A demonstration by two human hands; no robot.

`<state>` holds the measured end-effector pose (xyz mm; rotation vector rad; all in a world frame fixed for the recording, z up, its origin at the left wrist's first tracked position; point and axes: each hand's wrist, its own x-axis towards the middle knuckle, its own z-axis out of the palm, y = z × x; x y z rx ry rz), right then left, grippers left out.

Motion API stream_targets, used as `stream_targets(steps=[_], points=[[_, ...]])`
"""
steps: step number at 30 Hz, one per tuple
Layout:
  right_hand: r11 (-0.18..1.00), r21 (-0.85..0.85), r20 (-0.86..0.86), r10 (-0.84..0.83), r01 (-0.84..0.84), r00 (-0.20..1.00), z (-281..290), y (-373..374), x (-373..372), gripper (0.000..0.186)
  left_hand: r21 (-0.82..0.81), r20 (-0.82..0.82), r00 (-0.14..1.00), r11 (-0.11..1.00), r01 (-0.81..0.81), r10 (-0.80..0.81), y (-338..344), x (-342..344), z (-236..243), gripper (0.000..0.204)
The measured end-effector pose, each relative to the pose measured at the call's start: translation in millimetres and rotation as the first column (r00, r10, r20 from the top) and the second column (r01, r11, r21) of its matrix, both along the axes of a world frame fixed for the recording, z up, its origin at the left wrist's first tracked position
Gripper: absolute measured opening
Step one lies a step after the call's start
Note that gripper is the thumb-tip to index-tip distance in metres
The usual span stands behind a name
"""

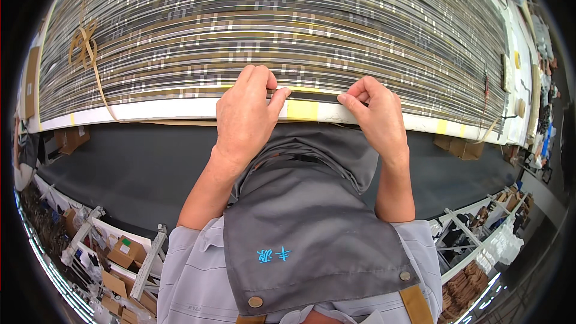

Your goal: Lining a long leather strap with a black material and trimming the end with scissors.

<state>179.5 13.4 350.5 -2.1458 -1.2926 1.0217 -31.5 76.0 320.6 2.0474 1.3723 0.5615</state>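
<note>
Plaid, striped fabric (270, 42) in grey, black, tan and white lies across a wide table, its near edge close to the table's white front edge (162, 111). My left hand (247, 114) is at that near edge, fingers curled and thumb pressed in, closed on the fabric. A short way to its right, my right hand (379, 114) pinches the same edge between thumb and forefinger. A dark strip of the fabric's edge shows between the two hands. Just beyond it runs a thin yellow line. A yellow patch (302, 110) marks the table edge between my wrists.
A tan cord (90, 48) lies bunched on the fabric at left, its tail hanging over the front edge. A thin red and black tool (486, 84) lies at far right. Cardboard boxes (462, 147) sit under the table. Racks with boxes (127, 252) stand behind me.
</note>
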Motion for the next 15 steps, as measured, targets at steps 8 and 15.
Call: stream_targets(steps=[8,15], points=[[0.999,0.044,0.061,0.001,-0.004,0.998,-3.6,-1.6,-3.1,0.017,-0.011,-0.03,0.999,1.0,0.027,-0.027,0.1,-1.1,1.9,0.022],[0.998,0.03,0.089,0.056,-0.059,0.994,-4.4,-2.0,-3.7,0.017,0.156,0.16,0.904,0.914,0.374,-0.397,-31.1,17.1,15.0,0.028]])
